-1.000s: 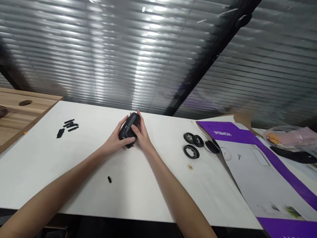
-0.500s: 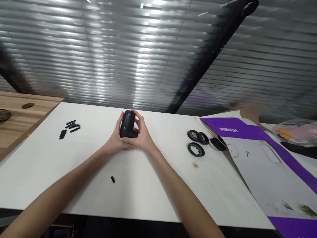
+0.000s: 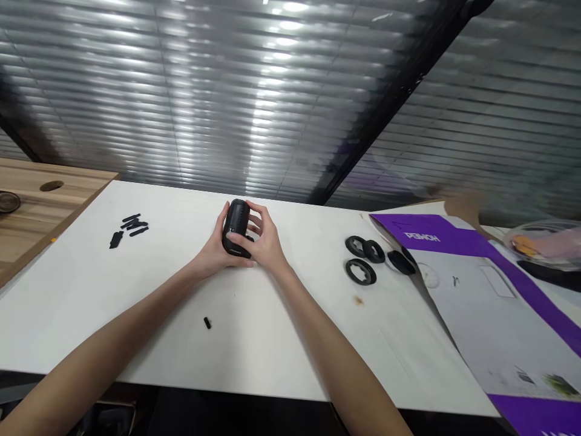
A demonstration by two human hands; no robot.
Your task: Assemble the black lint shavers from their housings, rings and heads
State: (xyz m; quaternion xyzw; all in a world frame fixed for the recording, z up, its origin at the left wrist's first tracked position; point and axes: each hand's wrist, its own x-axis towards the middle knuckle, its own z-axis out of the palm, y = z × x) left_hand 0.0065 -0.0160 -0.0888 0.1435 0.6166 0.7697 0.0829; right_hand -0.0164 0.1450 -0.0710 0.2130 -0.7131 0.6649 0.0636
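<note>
Slatted blinds behind a glass partition (image 3: pixel 227 91), filling the top half of the frame, with a dark diagonal frame bar (image 3: pixel 399 103) at upper right. Below them, a white tabletop (image 3: pixel 136 339) across the middle and lower frame, with a wooden table (image 3: pixel 45 206) at its upper left corner. On that wood, a dark round disc (image 3: pixel 8 201) at the far left edge. At right, a flattened purple-and-white cardboard box (image 3: pixel 472 303) overlapping the tabletop, and beyond it, at the right edge, a clear plastic bag (image 3: pixel 540 242) with orange and pink contents.

Near the centre, a black cylindrical casing (image 3: pixel 236 227), roughly upright and lifted in both hands, its lower part partly behind the fingers. Left hand (image 3: pixel 209 254) cupped around its left side and underside; right hand (image 3: pixel 267 239) curved against its right side, fingers wrapped over the front, both hands closed on it.

Right of the hands, three black rubber rings (image 3: pixel 361 271) and a dark oval piece (image 3: pixel 402 262), just beside the box. Left of the hands, a cluster of black strips (image 3: pixel 134 225). Below the hands, a small black plug (image 3: pixel 207 323). Lower right of the rings, a small brown stain (image 3: pixel 358 301).
</note>
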